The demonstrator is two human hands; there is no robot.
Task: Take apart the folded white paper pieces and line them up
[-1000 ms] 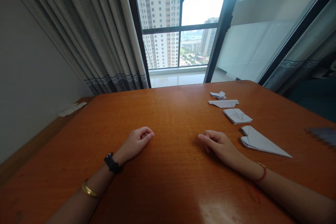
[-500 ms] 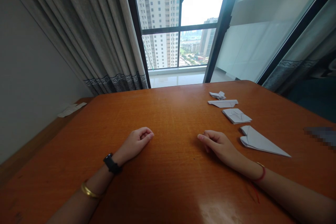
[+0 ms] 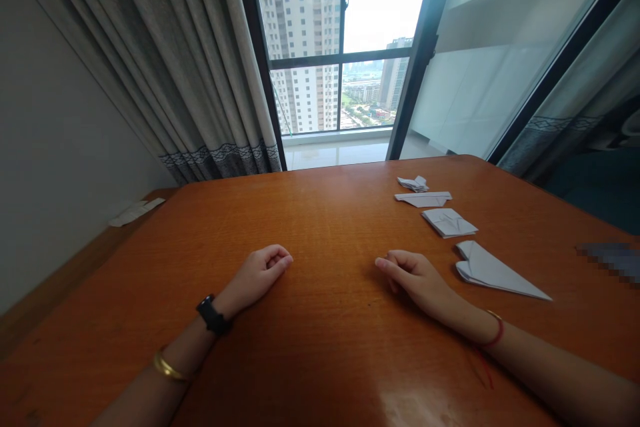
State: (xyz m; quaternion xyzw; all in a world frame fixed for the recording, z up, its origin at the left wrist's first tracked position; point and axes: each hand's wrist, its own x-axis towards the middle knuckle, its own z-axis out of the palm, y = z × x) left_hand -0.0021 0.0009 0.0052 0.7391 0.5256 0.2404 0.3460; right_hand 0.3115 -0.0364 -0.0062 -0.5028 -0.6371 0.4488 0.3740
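My left hand (image 3: 260, 273) rests on the wooden table (image 3: 320, 333), fingers loosely curled in and nothing visible in them. Across from it, my right hand (image 3: 413, 277) also lies on the tabletop, closed with its thumb against the curled fingers. Nearest to the right hand is a folded white paper plane (image 3: 495, 272), its sharp tip pointing right. Behind that sit a folded paper square (image 3: 449, 222), a flat folded paper strip with slanted ends (image 3: 424, 199) and a small bunched paper fold (image 3: 414, 183). Neither hand touches any of the papers.
A pixelated dark object (image 3: 610, 260) lies at the table's right side. At the far left, a pale paper-like piece (image 3: 137, 212) is on a lower ledge by the wall. Grey curtains (image 3: 200, 67) and a framed window (image 3: 343, 60) stand beyond the table's far edge.
Both hands keep their places and their curled shape. The whole view has shifted very slightly; the papers lie as before.
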